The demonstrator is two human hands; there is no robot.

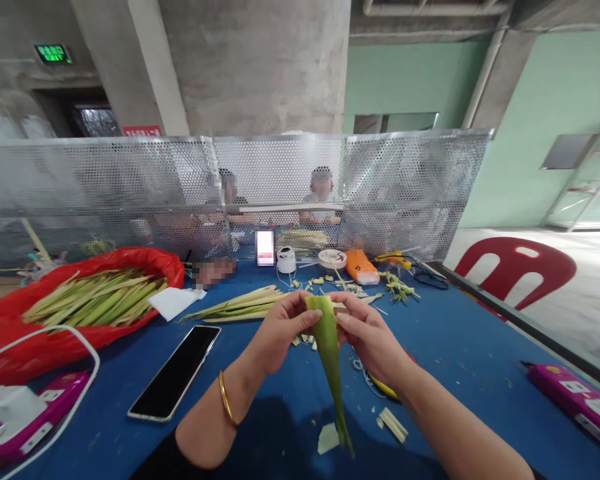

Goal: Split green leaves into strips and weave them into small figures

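Observation:
A green corn husk [329, 350] hangs tip down over the blue table, its wide cut end at the top. My left hand [291, 327] pinches the left edge of that end between thumb and fingers. Opposite it, my right hand [363, 327] grips the right edge. Just behind my hands lies a loose bunch of long pale-green husks [243, 305]. Below the hanging tip are a pale husk scrap [329, 438] and a few cut pieces [394, 425]. A yellow-handled tool [384, 388] is partly hidden under my right forearm.
A red plastic bag [165, 263] full of husks stands at left. A phone [176, 373] lies near my left forearm. Purple power strips [575, 403] sit at both sides. Thread spool [286, 260], tape roll [332, 259] and orange packet [361, 267] stand before a perforated metal screen [405, 180]; people sit behind it.

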